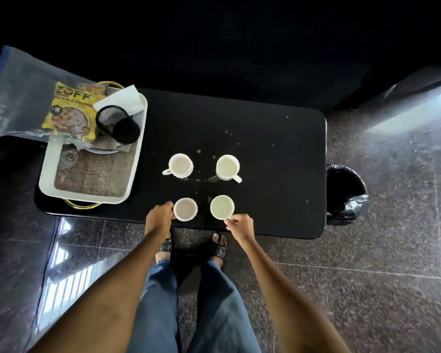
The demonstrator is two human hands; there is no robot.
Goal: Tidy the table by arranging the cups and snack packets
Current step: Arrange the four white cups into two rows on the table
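Four cups sit on your black surface | your left hand grips near-left cup | your right hand pinches near-right cup handle | yellow snack packet lies on white tray, far left

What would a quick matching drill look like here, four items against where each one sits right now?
Items:
1. yellow snack packet
2. black mesh holder
3. near-left cup
4. bin

Places:
A. on the floor past the table's right end
B. lying on its side on the white tray
C. gripped at its side by the left hand
D. at the tray's far left corner, on a clear bag

Pairs: 1-D, 2-B, 3-C, 4-A
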